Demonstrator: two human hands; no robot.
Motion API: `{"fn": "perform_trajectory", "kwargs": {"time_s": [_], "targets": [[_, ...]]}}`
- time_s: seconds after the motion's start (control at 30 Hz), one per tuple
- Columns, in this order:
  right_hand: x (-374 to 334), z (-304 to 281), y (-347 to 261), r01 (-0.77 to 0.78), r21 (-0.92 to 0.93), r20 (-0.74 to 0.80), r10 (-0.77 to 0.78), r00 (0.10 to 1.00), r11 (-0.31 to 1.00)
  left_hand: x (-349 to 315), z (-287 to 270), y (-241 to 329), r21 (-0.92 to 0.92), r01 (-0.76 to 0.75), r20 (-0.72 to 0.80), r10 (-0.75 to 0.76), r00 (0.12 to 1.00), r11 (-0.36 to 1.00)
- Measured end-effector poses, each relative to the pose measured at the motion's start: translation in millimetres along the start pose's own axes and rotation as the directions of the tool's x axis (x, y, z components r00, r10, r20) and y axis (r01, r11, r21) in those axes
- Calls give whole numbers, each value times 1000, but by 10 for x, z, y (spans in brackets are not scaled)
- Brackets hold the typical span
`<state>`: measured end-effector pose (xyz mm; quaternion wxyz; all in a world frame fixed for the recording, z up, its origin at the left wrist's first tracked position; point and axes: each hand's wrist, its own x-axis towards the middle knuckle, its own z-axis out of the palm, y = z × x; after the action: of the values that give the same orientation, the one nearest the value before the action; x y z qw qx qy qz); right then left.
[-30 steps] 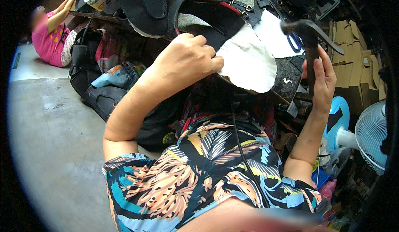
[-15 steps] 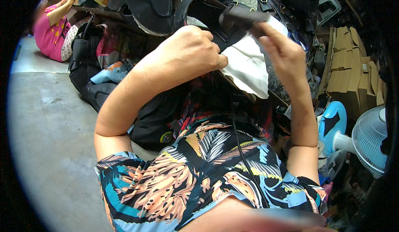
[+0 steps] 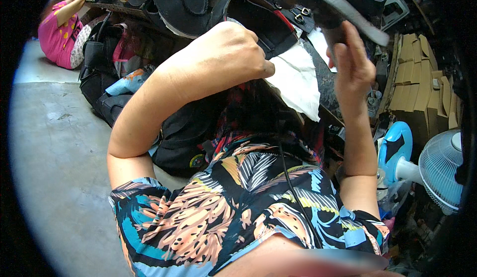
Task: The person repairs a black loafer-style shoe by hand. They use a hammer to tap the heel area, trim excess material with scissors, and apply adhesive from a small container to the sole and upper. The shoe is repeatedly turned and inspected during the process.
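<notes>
My right hand [image 3: 352, 66] grips a hammer by its handle, raised at the upper right. The hammer's dark head [image 3: 343, 11] is smeared by motion. Closed in a fist, my left hand [image 3: 231, 53] is low over the work, beside a black fabric band [image 3: 266, 26] with a strip of red at its edge. What its fingers pinch is hidden beneath the hand. A crumpled white sheet [image 3: 298, 80] lies between the two hands, close to my left fingertips.
Black padded pieces [image 3: 176, 3] crowd the far side, with buckled straps [image 3: 300, 16] beside them. Folded cardboard [image 3: 412, 83] and a blue-and-white fan [image 3: 442, 167] stand at right. Black bags [image 3: 99, 83] lie at left; a person in pink [image 3: 59, 38] sits beyond.
My right hand has swung the hammer up and to the right, away from the black band. The left hand stays nearly in place.
</notes>
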<state>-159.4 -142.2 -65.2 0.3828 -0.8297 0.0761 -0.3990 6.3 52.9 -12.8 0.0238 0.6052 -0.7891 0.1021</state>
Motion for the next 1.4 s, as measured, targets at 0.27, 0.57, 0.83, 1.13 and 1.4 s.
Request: {"fn": "perform_trajectory", "kwargs": {"time_s": [0.27,0.57,0.83,1.13,1.4], "targets": [[95,-49,-40,192,-409,267,-84,960,892,64,-3,2,-33,7,13,-7,1000,999],[-101,-94,6,71,-580,358,175,917,812,-12,-8,12,-68,23,36,-20,999,997],[14,-259,187,-189,-146,131,208,969,971,-235,-167,240,-57,134,37,-132,991,989],[529,554,525,-715,264,571,492,657,648,-228,-179,264,-43,144,96,-139,986,989],[803,396,912,-530,293,439,381,814,795,-215,-167,199,36,195,-31,-194,981,980]]}}
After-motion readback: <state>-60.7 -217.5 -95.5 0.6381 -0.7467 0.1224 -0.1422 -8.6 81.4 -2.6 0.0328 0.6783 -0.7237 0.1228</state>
